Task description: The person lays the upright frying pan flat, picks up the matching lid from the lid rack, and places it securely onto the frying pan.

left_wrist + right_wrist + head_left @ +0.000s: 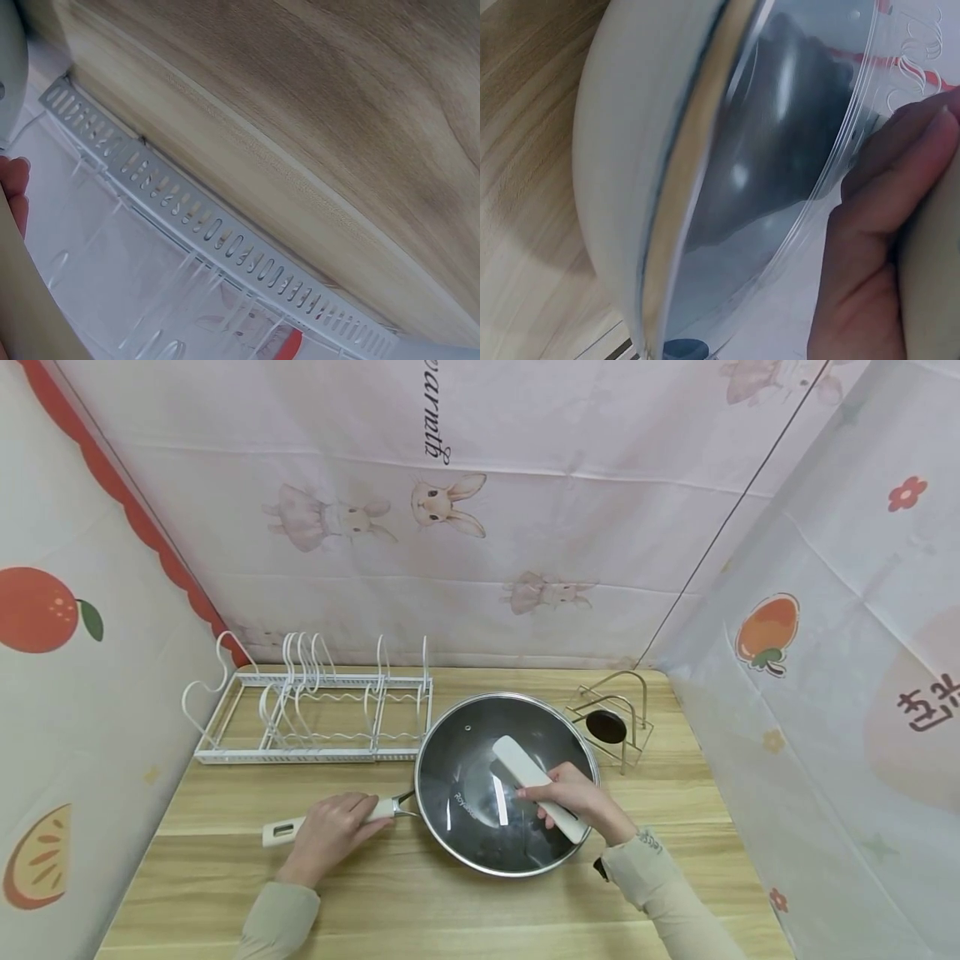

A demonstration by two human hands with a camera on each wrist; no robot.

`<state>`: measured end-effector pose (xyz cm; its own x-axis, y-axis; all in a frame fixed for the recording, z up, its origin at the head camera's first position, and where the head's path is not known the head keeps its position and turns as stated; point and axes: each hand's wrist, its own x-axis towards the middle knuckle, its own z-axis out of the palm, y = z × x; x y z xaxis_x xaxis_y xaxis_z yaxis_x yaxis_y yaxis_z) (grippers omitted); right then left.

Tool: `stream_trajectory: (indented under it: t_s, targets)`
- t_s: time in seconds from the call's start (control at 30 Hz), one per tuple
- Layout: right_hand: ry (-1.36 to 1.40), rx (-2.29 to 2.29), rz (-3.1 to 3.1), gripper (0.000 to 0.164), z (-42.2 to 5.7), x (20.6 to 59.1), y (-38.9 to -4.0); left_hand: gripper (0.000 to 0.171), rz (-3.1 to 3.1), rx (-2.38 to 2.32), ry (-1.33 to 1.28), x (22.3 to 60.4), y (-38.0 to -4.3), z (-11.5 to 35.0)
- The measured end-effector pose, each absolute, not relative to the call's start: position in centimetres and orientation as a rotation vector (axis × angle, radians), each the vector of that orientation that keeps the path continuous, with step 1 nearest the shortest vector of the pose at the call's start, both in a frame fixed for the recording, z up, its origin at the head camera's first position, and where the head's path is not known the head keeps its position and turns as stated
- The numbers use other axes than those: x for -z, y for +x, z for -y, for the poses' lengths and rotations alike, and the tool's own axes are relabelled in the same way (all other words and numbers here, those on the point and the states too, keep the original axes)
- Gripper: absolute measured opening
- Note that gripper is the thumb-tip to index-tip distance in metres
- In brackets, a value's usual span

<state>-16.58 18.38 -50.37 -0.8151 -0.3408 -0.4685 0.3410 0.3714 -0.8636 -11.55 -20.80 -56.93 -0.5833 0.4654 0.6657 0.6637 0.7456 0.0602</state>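
A dark wok (622,172), cream on the outside, stands on the wooden table with a glass lid (450,760) over it. Its long cream handle (279,832) points left, and my left hand (330,831) grips that handle around the middle. My right hand (573,797) holds the lid's long cream grip (517,760), thumb on one side and fingers on the other. In the right wrist view the curled right hand (870,247) shows beside the lid's glass. Only the fingertips of the left hand (15,187) show in the left wrist view.
Left of the wok stands a white wire dish rack (300,756) with several upright loops. A small metal wire stand (633,727) with a black oval disc (606,727) sits to its right. Printed cloth walls (525,527) enclose the wooden table (375,902) at the back and sides.
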Motion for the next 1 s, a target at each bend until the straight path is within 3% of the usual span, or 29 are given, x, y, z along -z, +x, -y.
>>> stream_trajectory:
  t_s: [0.27,0.47,0.63,1.0]
  targets:
    - [-0.027,1.407,-2.269,0.033,-18.2,50.7,-16.1,0.051,2.3,0.43,-0.859,56.9,-11.5,20.8]
    - [-0.088,1.173,-2.645,0.038,-18.0,50.6,-15.7,0.037,2.304,0.438,-0.868,56.8,-11.4,20.8]
    - [-0.154,0.939,-2.896,0.043,-17.8,50.3,-15.0,0.035,2.3,0.44,-0.869,56.9,-11.5,20.8]
    - [-0.174,0.983,-3.011,0.035,-19.5,49.0,-12.5,0.034,2.438,0.456,-0.817,56.2,-11.3,20.8]
